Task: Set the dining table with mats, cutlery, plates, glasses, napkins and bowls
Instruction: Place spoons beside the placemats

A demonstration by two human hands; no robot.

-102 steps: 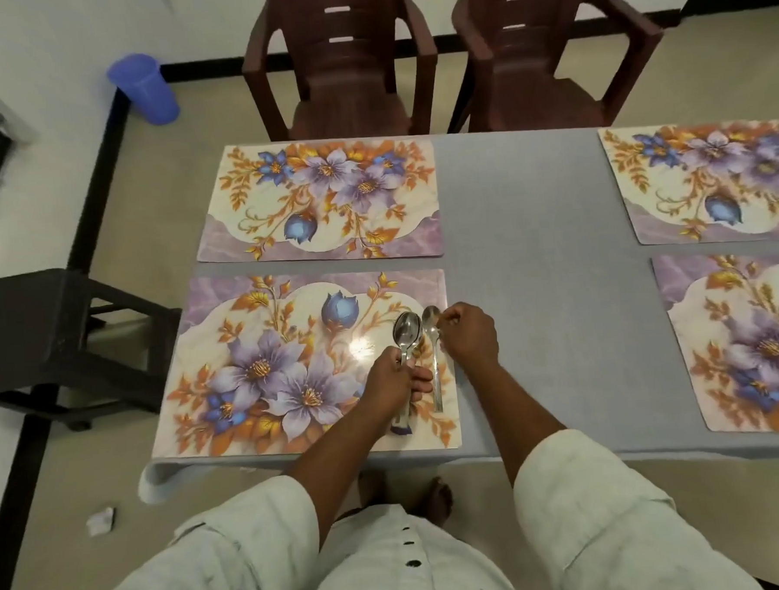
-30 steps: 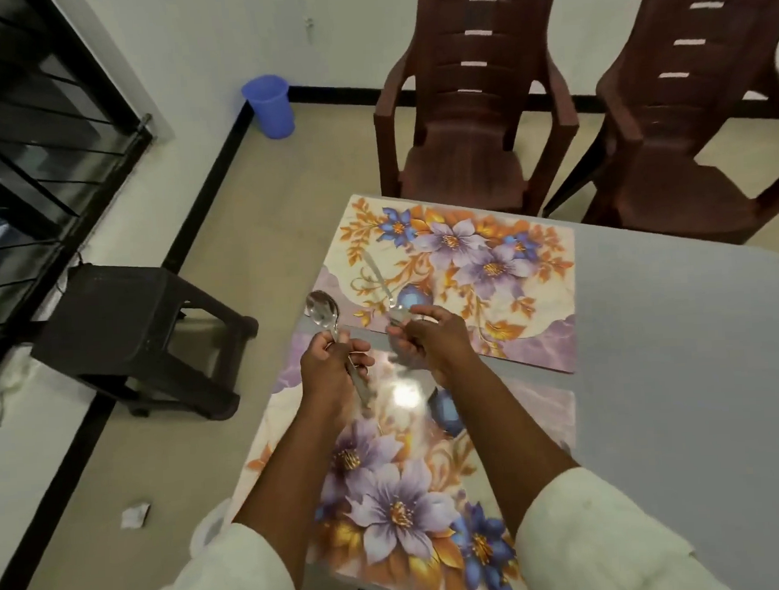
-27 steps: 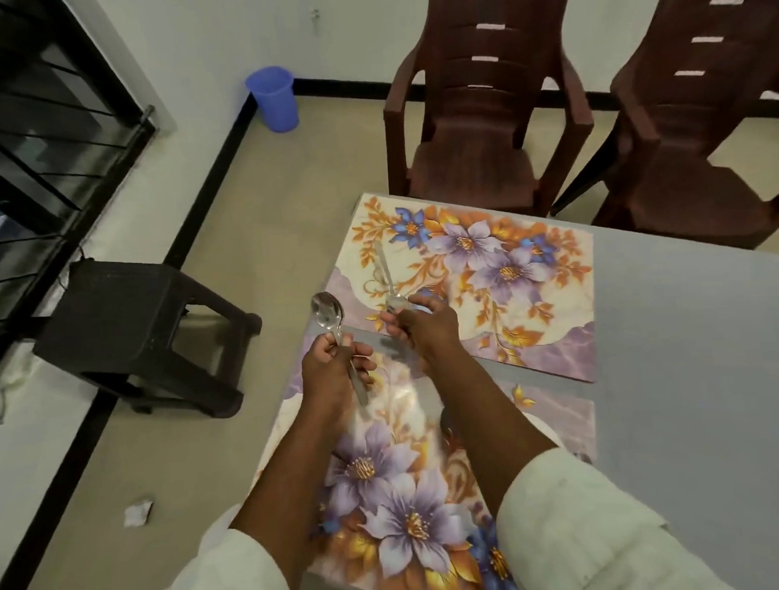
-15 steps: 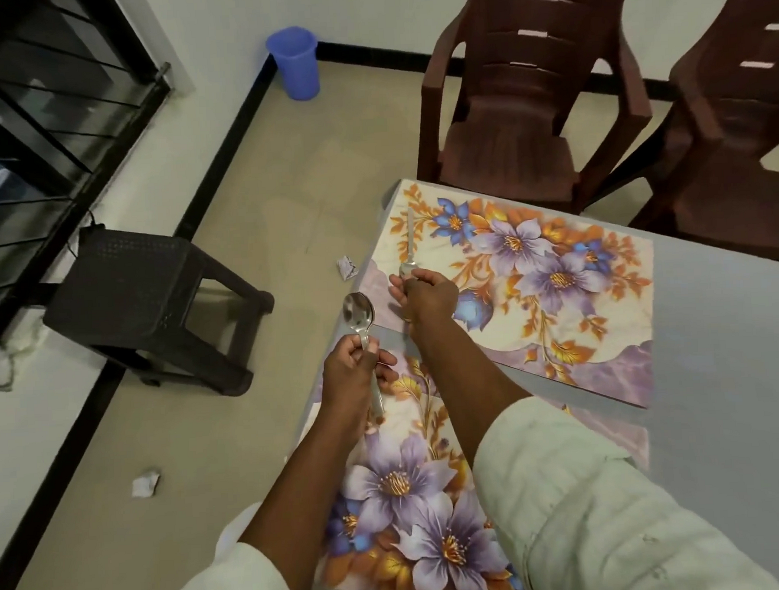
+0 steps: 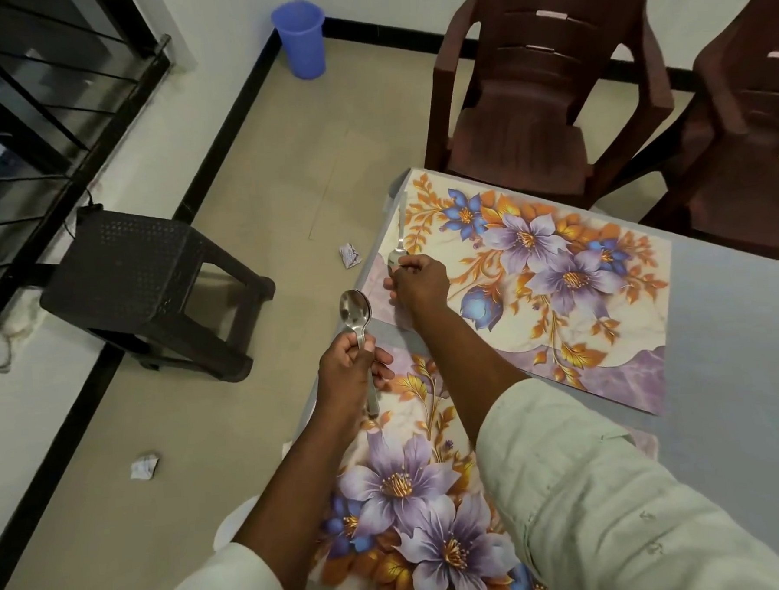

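Two floral mats lie on the grey table (image 5: pixel 732 331): a far mat (image 5: pixel 558 286) and a near mat (image 5: pixel 416 487) under my arms. My left hand (image 5: pixel 350 364) is shut on a steel spoon (image 5: pixel 356 312), held upright by its handle over the table's left edge. My right hand (image 5: pixel 418 282) reaches onto the far mat's left edge and pinches the bowl end of a second spoon (image 5: pixel 399 235), whose handle points away along the mat's edge.
Two brown plastic chairs (image 5: pixel 543 83) stand behind the table. A black stool (image 5: pixel 147 280) sits on the floor at the left, by a black railing (image 5: pixel 43 101). A blue bin (image 5: pixel 299 38) is in the corner. Paper scraps (image 5: pixel 145 465) lie on the floor.
I have moved along the table toward its left end. My right hand has carried one spoon from the near mat to the far mat's left edge. The left hand keeps its spoon.
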